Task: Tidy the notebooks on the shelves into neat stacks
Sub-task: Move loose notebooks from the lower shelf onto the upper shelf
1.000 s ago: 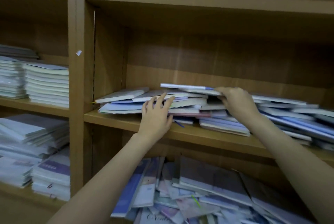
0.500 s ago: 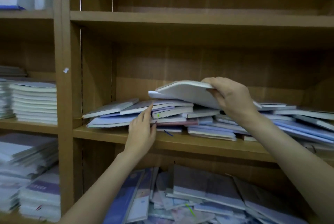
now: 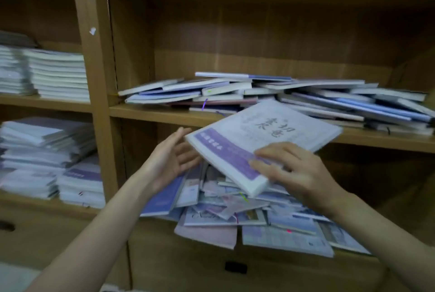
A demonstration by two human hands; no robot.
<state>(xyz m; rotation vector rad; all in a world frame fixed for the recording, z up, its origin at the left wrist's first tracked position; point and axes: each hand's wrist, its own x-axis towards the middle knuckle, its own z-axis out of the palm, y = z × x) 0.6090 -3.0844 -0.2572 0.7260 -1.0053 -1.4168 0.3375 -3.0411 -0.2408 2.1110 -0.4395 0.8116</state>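
Item one: a white notebook with a purple band (image 3: 259,143), carrying large dark characters on its cover, is hanging tilted in front of the shelf unit, between the middle shelf and the lower one, its near corner dipping low.

Holder: the right hand (image 3: 299,171) is gripping that near corner, fingers lying spread across the purple band; the thumb is hidden under the cover, so the pinch itself is a judgement.

Second hand: the left hand (image 3: 171,159) is hovering at the notebook's left edge, palm turned inward, fingers straight and loosely apart. Whether it is touching the edge cannot be told.

Item two: a slumped pile of notebooks on the middle shelf (image 3: 270,96) is leaning and fanning toward the right, several spines overhanging the shelf board (image 3: 150,115).

Item three: a loose heap of notebooks on the lower shelf (image 3: 235,211) is spilling past the front lip, directly under the held notebook.

Adjacent bay, left: squared white stacks (image 3: 56,75) are standing above, rougher stacks (image 3: 47,150) below.

Risks, as judged:
- The one-corner grip is leaving the thick notebook free to sag or slip onto the heap below.
- The overhanging lower heap is likely to slide out if nudged.
- The middle pile is likely to fan further if pulled from its side.
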